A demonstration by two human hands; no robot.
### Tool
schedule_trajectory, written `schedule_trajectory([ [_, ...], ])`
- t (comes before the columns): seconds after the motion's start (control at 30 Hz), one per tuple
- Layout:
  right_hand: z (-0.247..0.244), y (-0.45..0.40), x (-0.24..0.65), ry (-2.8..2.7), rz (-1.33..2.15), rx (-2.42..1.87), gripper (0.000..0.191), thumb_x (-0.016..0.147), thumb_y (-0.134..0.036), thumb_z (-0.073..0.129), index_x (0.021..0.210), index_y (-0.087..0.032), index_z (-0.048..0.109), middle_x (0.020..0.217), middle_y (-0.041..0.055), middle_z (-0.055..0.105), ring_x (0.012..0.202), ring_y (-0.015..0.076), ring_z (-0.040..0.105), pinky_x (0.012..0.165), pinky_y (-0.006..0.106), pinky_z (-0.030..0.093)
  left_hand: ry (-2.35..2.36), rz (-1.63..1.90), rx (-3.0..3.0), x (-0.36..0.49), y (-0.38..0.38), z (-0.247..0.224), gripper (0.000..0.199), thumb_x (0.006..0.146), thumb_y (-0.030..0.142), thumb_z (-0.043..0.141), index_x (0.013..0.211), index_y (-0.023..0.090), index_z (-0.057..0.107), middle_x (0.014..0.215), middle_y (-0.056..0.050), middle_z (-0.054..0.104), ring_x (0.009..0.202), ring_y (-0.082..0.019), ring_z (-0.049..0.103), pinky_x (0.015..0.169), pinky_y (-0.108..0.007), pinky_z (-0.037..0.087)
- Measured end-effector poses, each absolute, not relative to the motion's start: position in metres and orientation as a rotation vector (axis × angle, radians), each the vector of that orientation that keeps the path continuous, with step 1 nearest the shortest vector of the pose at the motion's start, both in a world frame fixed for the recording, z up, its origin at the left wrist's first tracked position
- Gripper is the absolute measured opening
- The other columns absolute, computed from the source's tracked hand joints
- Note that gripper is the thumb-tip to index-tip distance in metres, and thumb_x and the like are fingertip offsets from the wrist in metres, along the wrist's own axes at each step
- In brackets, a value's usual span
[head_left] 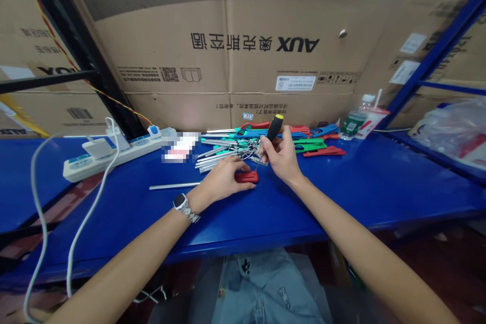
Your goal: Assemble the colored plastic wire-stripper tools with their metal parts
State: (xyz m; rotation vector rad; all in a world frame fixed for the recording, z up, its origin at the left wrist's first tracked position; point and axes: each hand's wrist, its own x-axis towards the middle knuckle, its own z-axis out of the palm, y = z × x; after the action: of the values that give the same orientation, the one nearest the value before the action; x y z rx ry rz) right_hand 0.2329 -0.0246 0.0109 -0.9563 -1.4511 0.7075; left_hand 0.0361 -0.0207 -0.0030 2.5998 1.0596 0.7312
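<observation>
My left hand [226, 180] is wrapped round a red plastic handle [247, 177] low over the blue table. A silvery metal rod [172, 186] extends to the left from beneath that hand. My right hand [281, 154] grips a screwdriver [275, 127] with a yellow and black handle, tilted so its thin shaft points down at the red handle. Whether the tip touches it is too small to tell. Just behind both hands lies a pile of metal rods [214, 159] with green parts, together with red, blue and green handles [324, 152].
A white power strip [117, 153] with plugs and cables lies at the left. At the back right of the blue table [364, 187] stand a bottle [353, 124] and a cup with a straw [372, 122]. Cardboard [228, 20] rises behind the table.
</observation>
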Motion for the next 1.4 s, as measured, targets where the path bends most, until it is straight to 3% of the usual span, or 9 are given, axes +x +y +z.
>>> schedule_trajectory([
  [0.23, 0.007, -0.025, 0.228, -1.493, 0.735, -0.948, 0.046, 0.091, -0.064, 0.062, 0.118, -0.031, 0.042, 0.077, 0.0004, 0.064, 0.053, 0.0179, 0.058, 0.052, 0.036, 0.052, 1.094, 0.705, 2.581, 0.034, -0.015, -0.007, 0.024, 0.084, 0.041, 0.079, 0.095, 0.02, 0.075, 0.094, -0.009, 0.073, 0.09, -0.026, 0.064, 0.08, -0.041, 0.053],
  [0.63, 0.005, -0.023, 0.229, -1.484, 0.749, -0.997, 0.047, 0.092, -0.065, 0.06, 0.119, -0.031, 0.041, 0.079, 0.0007, 0.064, 0.054, 0.018, 0.059, 0.052, 0.036, 0.052, 1.084, 0.735, 2.535, 0.035, -0.014, -0.01, 0.026, 0.084, 0.041, 0.079, 0.095, 0.019, 0.075, 0.095, -0.01, 0.072, 0.091, -0.026, 0.065, 0.08, -0.04, 0.051],
  [0.93, -0.002, -0.016, 0.23, -1.494, 0.725, -0.878, 0.04, 0.092, -0.058, 0.064, 0.103, -0.029, 0.038, 0.071, -0.0026, 0.061, 0.047, 0.0151, 0.056, 0.045, 0.031, 0.047, 1.103, 0.725, 2.52, 0.034, -0.013, -0.009, 0.028, 0.083, 0.043, 0.079, 0.095, 0.018, 0.075, 0.096, -0.01, 0.071, 0.09, -0.026, 0.065, 0.08, -0.04, 0.053],
  [1.4, 0.005, -0.024, 0.228, -1.692, 0.616, -0.893, 0.026, 0.091, -0.047, 0.067, 0.092, -0.025, 0.052, 0.072, -0.0015, 0.062, 0.059, 0.0158, 0.058, 0.057, 0.032, 0.047, 1.103, 0.777, 2.588, 0.036, -0.016, -0.008, 0.021, 0.084, 0.041, 0.077, 0.089, 0.02, 0.076, 0.088, -0.008, 0.072, 0.083, -0.025, 0.065, 0.074, -0.037, 0.052],
])
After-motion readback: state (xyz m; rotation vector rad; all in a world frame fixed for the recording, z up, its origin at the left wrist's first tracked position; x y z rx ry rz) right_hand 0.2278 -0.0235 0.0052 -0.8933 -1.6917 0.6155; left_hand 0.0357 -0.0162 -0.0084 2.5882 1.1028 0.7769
